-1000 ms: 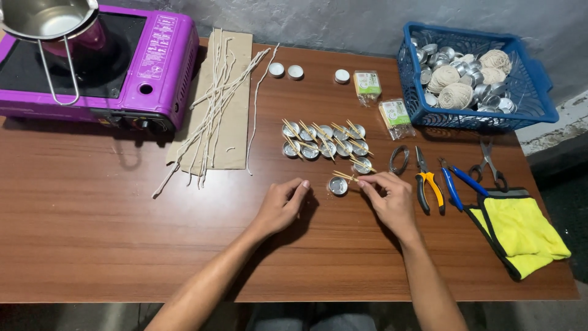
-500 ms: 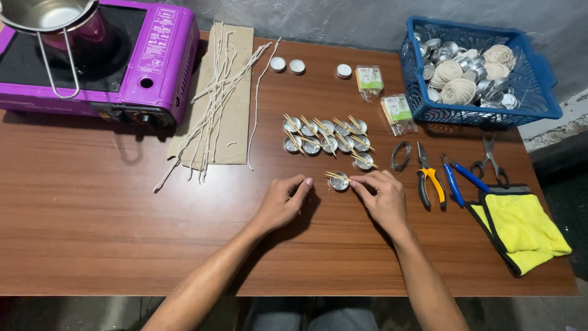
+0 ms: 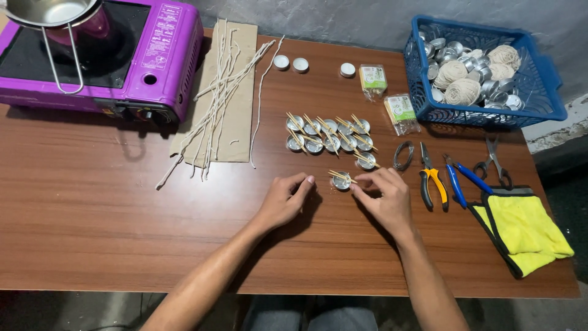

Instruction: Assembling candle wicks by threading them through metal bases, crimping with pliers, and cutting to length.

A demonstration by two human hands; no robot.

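Observation:
A small round metal cup [image 3: 342, 181] with thin wooden sticks laid across its top rests on the wooden table [image 3: 92, 233]. My right hand [image 3: 383, 199] pinches the sticks and the cup's right side with its fingertips. My left hand [image 3: 285, 199] lies curled on the table just left of the cup, its fingertips a little apart from it, holding nothing. Behind them stand two rows of several similar cups with sticks [image 3: 331, 136].
A purple portable stove [image 3: 122, 55] with a steel pot [image 3: 49, 12] stands back left. White wicks [image 3: 220, 98] lie on cardboard. A blue basket [image 3: 545, 104] holds cups and twine balls. Pliers [image 3: 432, 181], cutters [image 3: 456, 184], scissors [image 3: 493, 162] and a yellow cloth [image 3: 527, 230] lie right.
The cup sits slightly nearer the rows of cups than before. My left hand has drawn back a little from it. My right hand stays on the sticks.

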